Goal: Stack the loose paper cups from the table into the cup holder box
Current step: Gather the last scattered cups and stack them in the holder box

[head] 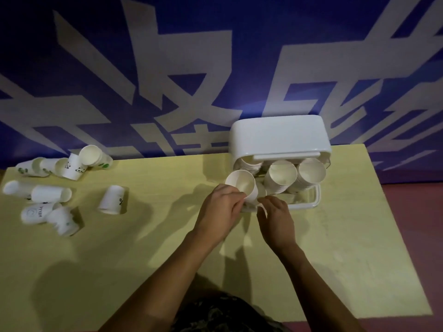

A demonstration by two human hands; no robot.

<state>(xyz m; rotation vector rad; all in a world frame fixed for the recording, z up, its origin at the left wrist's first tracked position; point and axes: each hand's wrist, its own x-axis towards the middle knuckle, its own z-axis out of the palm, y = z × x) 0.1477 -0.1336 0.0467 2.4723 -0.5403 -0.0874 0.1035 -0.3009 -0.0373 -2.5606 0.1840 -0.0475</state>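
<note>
Patterned garment (230, 315) at bottom edge, both forearms reaching out over yellow table (167, 259). Left hand (219, 208) grips a white paper cup (242, 186), tilted, mouth toward camera. Right hand (275, 219) just beside it, fingers curled at the cup's base; whether they hold it, cannot tell. Cup holder box (278, 137) just beyond the hands, cup stacks (282, 174) inside. Loose cups (60, 188) lie well left of the left hand.

You can read a "%" mark on one upturned paper cup (112, 199); the wall banner (167, 68) carries large white characters, cropped and unreadable.
</note>
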